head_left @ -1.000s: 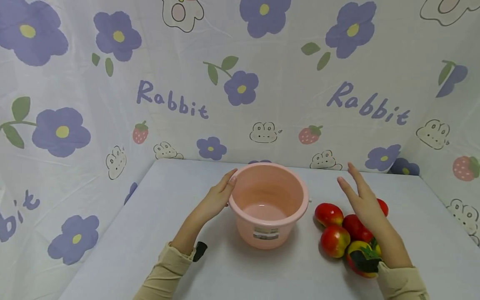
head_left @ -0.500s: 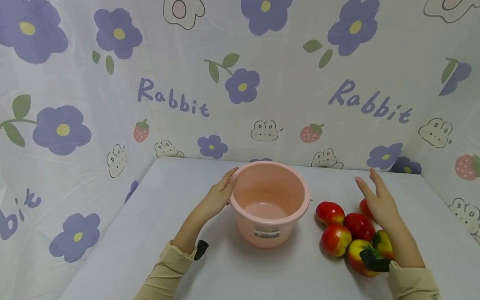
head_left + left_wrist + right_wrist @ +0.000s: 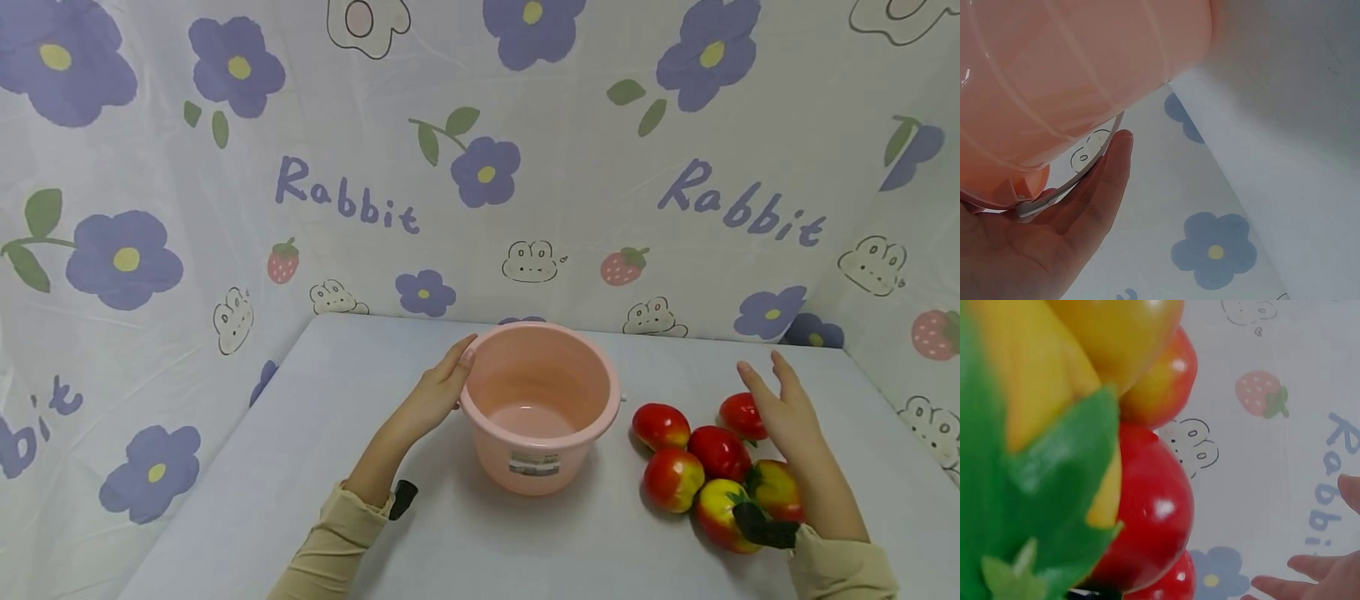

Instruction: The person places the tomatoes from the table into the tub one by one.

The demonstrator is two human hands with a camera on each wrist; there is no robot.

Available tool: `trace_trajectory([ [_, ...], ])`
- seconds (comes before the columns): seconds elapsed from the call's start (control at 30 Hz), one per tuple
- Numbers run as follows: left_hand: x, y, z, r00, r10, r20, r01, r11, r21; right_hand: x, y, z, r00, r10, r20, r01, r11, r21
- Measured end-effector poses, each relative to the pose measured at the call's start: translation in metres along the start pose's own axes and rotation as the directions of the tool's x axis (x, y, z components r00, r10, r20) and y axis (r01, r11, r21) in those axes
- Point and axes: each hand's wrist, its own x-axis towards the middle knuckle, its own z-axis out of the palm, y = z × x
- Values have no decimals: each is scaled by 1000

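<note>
A pink plastic bucket (image 3: 491,457) stands upright on the white table, its inside bare. My left hand (image 3: 435,396) grips its left rim, thumb at the edge and fingers along the outside. In the left wrist view, the bucket's pale handle (image 3: 1088,169) lies against those fingers. Over on the right, my right hand (image 3: 791,421) is raised above a cluster of glossy red and yellow fruits, fingers extended and holding nothing. Among them are a red fruit (image 3: 718,452), a yellow-red fruit (image 3: 673,480) and one with green leaves (image 3: 722,510). My right forearm partly covers another yellow-red fruit (image 3: 776,490).
Dark straps (image 3: 402,500) show at both wrists below beige sleeves. A printed cloth (image 3: 570,200) with flowers and rabbits hangs behind the table and at its sides. The white tabletop (image 3: 337,367) extends around the bucket, with the fruits close to its right.
My right hand has moved right and slightly toward me over the fruits, uncovering more of them. My left hand and the bucket have stayed in place.
</note>
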Motion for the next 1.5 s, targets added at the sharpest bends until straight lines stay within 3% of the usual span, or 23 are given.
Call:
trace_trajectory([
  [0.4,1,0,-2,1000,4,0,-4,1000,0,2,11,-13,997,77,4,-77,997,-11],
  [0.93,-1,3,-2,1000,5,8,-5,1000,-12,2,35,-31,979,165,120,-162,986,-34],
  [1.1,0,3,-2,1000,6,5,-6,1000,-14,3,47,-30,964,176,200,-173,984,-34],
  [1.5,0,0,-2,1000,-1,12,1,1000,-17,8,60,-18,946,228,229,-219,973,-64],
])
